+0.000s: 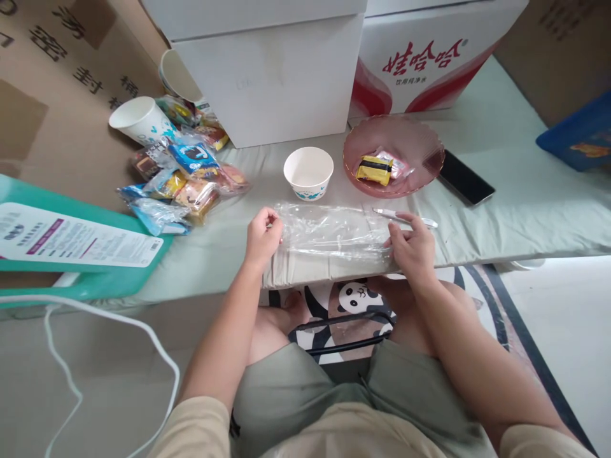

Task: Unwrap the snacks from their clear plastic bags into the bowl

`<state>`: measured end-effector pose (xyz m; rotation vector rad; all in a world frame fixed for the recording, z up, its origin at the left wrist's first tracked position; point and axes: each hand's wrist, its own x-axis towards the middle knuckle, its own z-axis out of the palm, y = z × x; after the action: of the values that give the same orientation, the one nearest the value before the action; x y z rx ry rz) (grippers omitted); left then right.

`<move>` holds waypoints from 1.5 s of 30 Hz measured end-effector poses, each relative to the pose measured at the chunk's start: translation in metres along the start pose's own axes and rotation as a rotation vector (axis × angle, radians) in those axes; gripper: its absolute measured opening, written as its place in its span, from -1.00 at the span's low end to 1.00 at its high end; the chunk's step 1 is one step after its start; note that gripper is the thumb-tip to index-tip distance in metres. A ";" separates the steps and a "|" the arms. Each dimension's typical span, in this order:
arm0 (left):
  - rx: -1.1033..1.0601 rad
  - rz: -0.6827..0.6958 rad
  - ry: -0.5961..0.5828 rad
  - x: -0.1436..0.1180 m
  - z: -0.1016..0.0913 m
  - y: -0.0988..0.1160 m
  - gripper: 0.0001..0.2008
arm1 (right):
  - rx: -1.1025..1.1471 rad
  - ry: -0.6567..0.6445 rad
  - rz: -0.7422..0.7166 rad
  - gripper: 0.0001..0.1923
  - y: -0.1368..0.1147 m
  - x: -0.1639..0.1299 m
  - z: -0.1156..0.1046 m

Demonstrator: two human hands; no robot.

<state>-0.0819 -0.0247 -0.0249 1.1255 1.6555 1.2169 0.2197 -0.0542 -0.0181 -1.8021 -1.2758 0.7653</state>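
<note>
Pinching one plastic sheet (334,232) with closed fingers of left hand (264,238) and right hand (413,247); facing one slim tool (429,222) crowding the right, one paper bowl (309,170), one pink bowl (410,143).

Pale floor (568,324), panda-print mat (354,298), green-draped table (529,226)

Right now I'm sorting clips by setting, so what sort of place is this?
Probably a room in a home, perhaps partly used for storage: a panda mat covers part of the floor, snacks lie on the cloth-covered bench, and a white box stands behind.
</note>
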 end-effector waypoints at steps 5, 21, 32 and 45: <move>0.413 0.125 0.088 0.000 -0.009 -0.002 -0.92 | -0.198 0.003 -0.051 -0.53 0.006 -0.003 -0.004; -0.005 0.279 -0.288 0.000 -0.008 0.000 -0.46 | -0.229 -0.584 -0.471 -0.32 -0.052 0.018 0.060; -0.166 -0.158 -0.513 -0.006 0.005 0.005 -0.60 | 0.379 -0.657 -0.117 -0.68 -0.052 0.015 0.078; -0.445 -0.121 -0.497 0.004 0.015 0.011 -0.79 | 0.409 -0.518 -0.239 -0.75 -0.028 0.024 0.066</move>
<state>-0.0666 -0.0148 -0.0181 0.9325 1.0017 1.0506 0.1601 -0.0092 -0.0283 -1.1352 -1.4899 1.2997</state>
